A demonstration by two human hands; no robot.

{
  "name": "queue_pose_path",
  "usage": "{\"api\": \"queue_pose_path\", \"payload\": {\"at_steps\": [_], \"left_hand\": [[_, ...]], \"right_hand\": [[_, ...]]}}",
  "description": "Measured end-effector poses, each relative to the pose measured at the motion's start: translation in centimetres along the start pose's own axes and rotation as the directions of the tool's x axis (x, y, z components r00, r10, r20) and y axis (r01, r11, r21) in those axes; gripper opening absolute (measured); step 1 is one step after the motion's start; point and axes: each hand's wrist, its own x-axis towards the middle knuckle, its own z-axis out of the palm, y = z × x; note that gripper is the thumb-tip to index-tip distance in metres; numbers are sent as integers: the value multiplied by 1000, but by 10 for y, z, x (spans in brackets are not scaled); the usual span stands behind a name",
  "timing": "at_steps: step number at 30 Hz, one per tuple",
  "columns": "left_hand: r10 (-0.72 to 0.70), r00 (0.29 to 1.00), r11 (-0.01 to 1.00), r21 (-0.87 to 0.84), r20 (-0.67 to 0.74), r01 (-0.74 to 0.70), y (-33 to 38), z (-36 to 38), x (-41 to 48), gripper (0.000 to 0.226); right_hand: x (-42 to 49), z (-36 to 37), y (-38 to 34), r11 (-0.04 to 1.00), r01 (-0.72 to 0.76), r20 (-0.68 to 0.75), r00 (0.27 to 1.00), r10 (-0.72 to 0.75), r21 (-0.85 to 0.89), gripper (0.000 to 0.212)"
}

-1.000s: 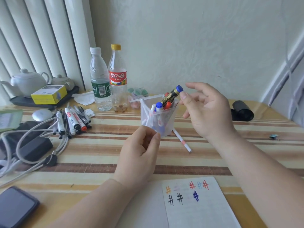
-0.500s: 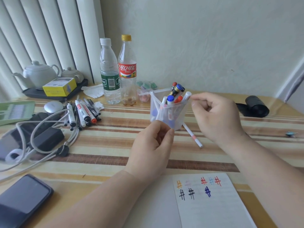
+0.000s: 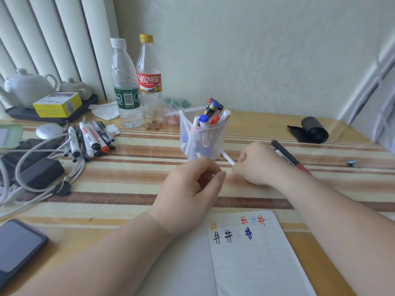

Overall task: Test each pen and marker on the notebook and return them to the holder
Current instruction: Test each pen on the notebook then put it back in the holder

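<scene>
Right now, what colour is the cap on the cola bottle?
Yellow; the cap on the cola bottle shows clearly in the head view.

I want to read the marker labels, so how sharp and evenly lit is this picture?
Head view: soft, even daylight, no harsh glare; wide-angle bending at the edges; the marker pile labels are too small and soft to read; the notebook hash marks are clear; the right hand looks slightly blurred.

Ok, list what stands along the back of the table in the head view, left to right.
Teapot → yellow box → water bottle → cola bottle → pen holder → black roll.
</scene>
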Motion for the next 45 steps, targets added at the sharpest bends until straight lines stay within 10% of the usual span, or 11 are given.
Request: {"api": "queue_pose_path", "payload": {"at_steps": [6,11,16,24,35,40,45], "left_hand": [[66,997,998,17,36,-66,-2,1,-1,14],[156,971,987,-2,183,-159,0,4,-2,14],[235,930,970,-15,284,-241,4,9,-3,23],[258,914,962,5,314,-273,8,12,-3,28],[298,885,940,53,359,-338,23,13,-3,25],[217,930,968,60,298,-245,12,1,-1,38],[213,921,969,48,326,-241,12,8,-3,22]], "right_hand": [[-24,-28,26,949,-84,114,992,51,305,18],[-77,-33,48,620,-120,322,920,-225,775,9],[-90,-7,53,303,-99,210,909,-361,948,7],[-88,17,55,112,-16,60,912,-405,994,15],[-94,11,55,100,150,-98,909,-405,984,14],[-67,-25,87,-121,193,-199,979,-38,974,26],[-68,-14,100,269,124,-57,968,-244,955,15]]}}
